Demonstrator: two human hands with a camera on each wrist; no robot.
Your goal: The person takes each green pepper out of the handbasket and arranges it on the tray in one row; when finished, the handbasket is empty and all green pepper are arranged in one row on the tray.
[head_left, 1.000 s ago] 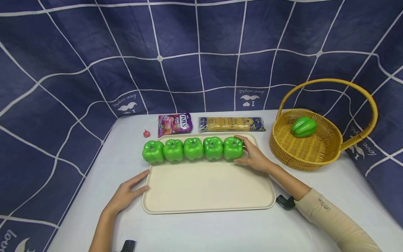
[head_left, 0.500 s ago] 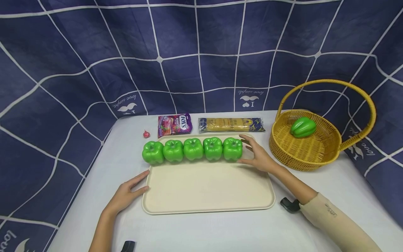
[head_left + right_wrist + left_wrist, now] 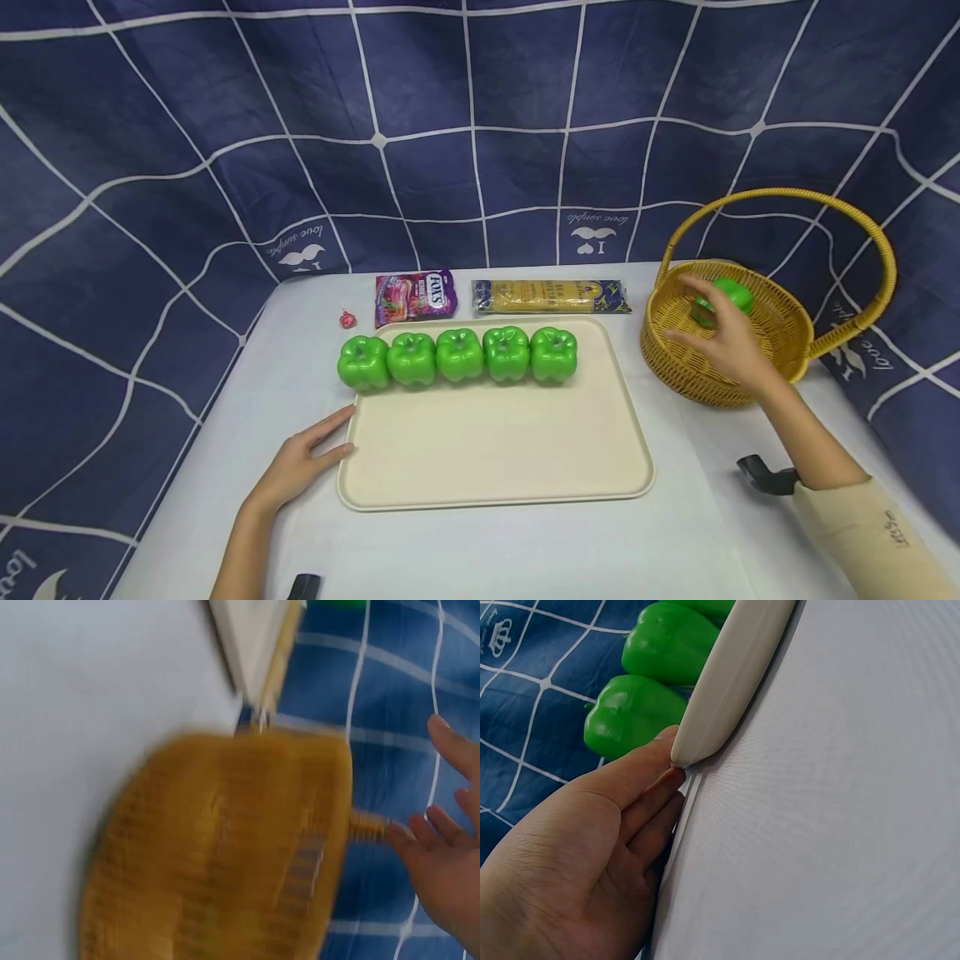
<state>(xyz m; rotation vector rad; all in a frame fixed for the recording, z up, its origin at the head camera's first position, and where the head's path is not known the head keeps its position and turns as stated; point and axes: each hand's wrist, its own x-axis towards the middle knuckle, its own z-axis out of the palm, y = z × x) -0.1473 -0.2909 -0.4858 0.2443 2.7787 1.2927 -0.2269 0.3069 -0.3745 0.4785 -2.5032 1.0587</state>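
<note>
My left hand [image 3: 296, 462] rests at the left rim of the cream tray [image 3: 495, 442], its thumb and fingertips against the edge in the left wrist view. Along the tray's back stand several green bell peppers [image 3: 461, 353] in a row, the leftmost one [image 3: 363, 362] overlapping the rim. Over the wicker basket [image 3: 678, 379] hovers my right hand [image 3: 723, 337], thumb and fingers spread with nothing between them. Behind those fingers, partly hidden, one green bell pepper [image 3: 738, 293] lies in the basket. The right wrist view is blurred and shows the hand [image 3: 450, 855] beside the basket's side [image 3: 217, 847].
A purple Fox's candy bag [image 3: 416, 297] and a yellow-blue long packet [image 3: 552, 297] lie behind the tray. A small red wrapped candy [image 3: 347, 319] lies at the back left. The basket's tall handle [image 3: 885, 250] arches up on the right. Dark checked cloth [image 3: 450, 167] hangs behind.
My right hand has let go of the rightmost bell pepper in the row and moved right, over the basket. The left hand and the tray have stayed in place.
</note>
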